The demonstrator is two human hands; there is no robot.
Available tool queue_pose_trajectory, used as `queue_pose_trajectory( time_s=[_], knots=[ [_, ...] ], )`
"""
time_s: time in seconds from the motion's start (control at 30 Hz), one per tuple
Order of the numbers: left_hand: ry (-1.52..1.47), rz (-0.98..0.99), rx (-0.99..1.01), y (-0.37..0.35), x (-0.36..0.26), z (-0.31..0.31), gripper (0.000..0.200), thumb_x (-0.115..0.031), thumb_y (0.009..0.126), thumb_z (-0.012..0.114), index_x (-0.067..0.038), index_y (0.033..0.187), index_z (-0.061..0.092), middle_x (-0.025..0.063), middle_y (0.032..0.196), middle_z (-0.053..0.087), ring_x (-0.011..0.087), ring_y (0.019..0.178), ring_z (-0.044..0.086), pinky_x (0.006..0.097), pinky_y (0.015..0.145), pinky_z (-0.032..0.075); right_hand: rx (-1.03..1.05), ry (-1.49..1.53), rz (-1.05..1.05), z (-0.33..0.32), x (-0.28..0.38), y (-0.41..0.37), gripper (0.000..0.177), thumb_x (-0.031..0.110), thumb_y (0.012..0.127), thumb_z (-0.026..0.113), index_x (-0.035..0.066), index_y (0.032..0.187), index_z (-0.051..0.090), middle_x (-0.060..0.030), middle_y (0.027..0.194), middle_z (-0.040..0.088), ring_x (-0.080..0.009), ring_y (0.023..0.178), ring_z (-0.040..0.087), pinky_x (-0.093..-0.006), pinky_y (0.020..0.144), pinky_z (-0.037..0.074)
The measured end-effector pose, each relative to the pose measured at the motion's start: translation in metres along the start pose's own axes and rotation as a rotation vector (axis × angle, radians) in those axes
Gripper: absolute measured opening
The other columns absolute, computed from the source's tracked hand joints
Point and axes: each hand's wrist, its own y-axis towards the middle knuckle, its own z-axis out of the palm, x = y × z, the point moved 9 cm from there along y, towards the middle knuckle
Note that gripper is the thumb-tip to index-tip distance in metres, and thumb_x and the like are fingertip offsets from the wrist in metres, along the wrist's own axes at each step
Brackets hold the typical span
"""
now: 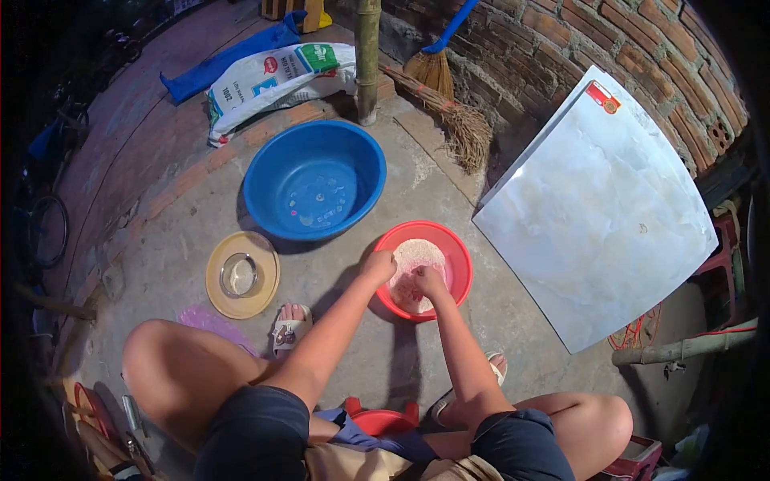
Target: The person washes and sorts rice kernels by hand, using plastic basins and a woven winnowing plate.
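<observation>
A red basin [459,255] holding white rice [416,254] sits on the concrete floor in front of me. My left hand [378,264] grips the basin's near-left rim. My right hand [428,281] is down inside the basin with its fingers curled in the rice. A larger blue basin [314,179] with a little water stands just behind and to the left, apart from both hands.
A yellow plate [242,274] with a small metal bowl [239,274] lies at left. A big white tile [597,208] leans on the brick wall at right. A white sack [273,80], a bamboo post [367,60] and brooms [449,96] stand behind. My knees and sandalled feet flank the basin.
</observation>
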Motion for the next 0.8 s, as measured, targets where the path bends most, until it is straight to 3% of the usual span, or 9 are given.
queue_pose_trajectory(
  time_s=[0.07,0.13,0.33,0.4,0.5,0.57,0.63,0.73,0.8],
  knots=[
    [0.013,0.011,-0.015,-0.002,-0.002,0.001,0.026,-0.015,0.076,0.047,-0.001,0.091,0.062,0.0227,0.091,0.060,0.0355,0.088,0.059,0.0435,0.080,0.045,-0.202,-0.118,-0.105,-0.007,-0.001,-0.001,0.026,0.017,0.077,0.051,0.000,0.092,0.064,-0.0226,0.087,0.061,-0.0335,0.085,0.061,-0.0397,0.075,0.047],
    [-0.004,0.034,-0.035,0.001,0.003,0.013,0.027,-0.011,0.075,0.047,0.000,0.095,0.061,0.0230,0.093,0.060,0.0358,0.090,0.058,0.0429,0.081,0.045,-0.278,0.028,-0.006,-0.027,0.006,-0.014,0.024,0.013,0.076,0.050,0.000,0.092,0.063,-0.0235,0.087,0.061,-0.0335,0.085,0.061,-0.0393,0.074,0.047],
    [0.010,0.128,-0.034,-0.011,-0.008,0.020,0.030,-0.005,0.072,0.046,0.000,0.099,0.059,0.0233,0.098,0.058,0.0347,0.094,0.057,0.0409,0.083,0.044,-0.703,0.116,-0.085,-0.080,-0.003,-0.040,0.017,0.005,0.071,0.053,0.003,0.086,0.062,-0.0177,0.081,0.059,-0.0331,0.080,0.057,-0.0389,0.073,0.044],
    [0.010,0.144,-0.053,-0.013,-0.008,0.021,0.028,-0.004,0.073,0.046,0.000,0.098,0.060,0.0218,0.095,0.059,0.0348,0.090,0.058,0.0417,0.082,0.045,-0.908,-0.061,-0.190,-0.102,0.008,-0.058,0.017,0.003,0.070,0.054,0.004,0.086,0.061,-0.0152,0.083,0.056,-0.0313,0.083,0.053,-0.0381,0.075,0.042],
    [-0.148,0.300,-0.247,-0.019,-0.020,-0.002,0.022,-0.005,0.075,0.049,-0.003,0.094,0.060,0.0173,0.092,0.059,0.0327,0.090,0.056,0.0406,0.081,0.045,-0.987,-0.177,-0.103,-0.116,0.005,-0.069,0.024,0.004,0.068,0.057,0.006,0.092,0.058,-0.0134,0.091,0.054,-0.0315,0.087,0.049,-0.0399,0.079,0.040],
    [0.003,0.286,-0.555,-0.035,-0.024,-0.033,0.021,-0.007,0.076,0.052,-0.006,0.096,0.058,0.0128,0.094,0.054,0.0304,0.092,0.053,0.0393,0.081,0.044,-1.044,-0.225,-0.035,-0.120,0.000,-0.077,0.026,0.005,0.068,0.058,0.006,0.094,0.057,-0.0134,0.094,0.053,-0.0323,0.088,0.049,-0.0408,0.080,0.040],
    [0.006,0.183,-0.584,-0.036,-0.016,-0.037,0.023,-0.008,0.076,0.054,-0.008,0.098,0.056,0.0119,0.097,0.052,0.0297,0.094,0.051,0.0387,0.081,0.043,-1.038,-0.263,0.135,-0.120,-0.021,-0.077,0.026,0.008,0.069,0.058,0.007,0.095,0.056,-0.0137,0.096,0.052,-0.0329,0.091,0.048,-0.0417,0.082,0.039],
    [0.010,0.057,-0.620,-0.037,0.002,-0.037,0.031,-0.010,0.075,0.057,-0.010,0.105,0.051,0.0126,0.102,0.049,0.0302,0.096,0.050,0.0397,0.082,0.043,-1.026,-0.171,0.196,-0.115,-0.045,-0.073,0.022,0.010,0.074,0.057,0.005,0.095,0.055,-0.0157,0.093,0.054,-0.0340,0.090,0.050,-0.0415,0.080,0.040],
    [-0.102,-0.026,-0.625,-0.037,0.018,-0.032,0.028,-0.011,0.074,0.058,-0.005,0.101,0.053,0.0151,0.101,0.051,0.0337,0.096,0.050,0.0411,0.082,0.041,-0.992,-0.065,0.205,-0.111,-0.058,-0.069,0.021,0.012,0.076,0.055,0.004,0.095,0.054,-0.0168,0.092,0.055,-0.0347,0.089,0.052,-0.0417,0.078,0.041]
  ],
)
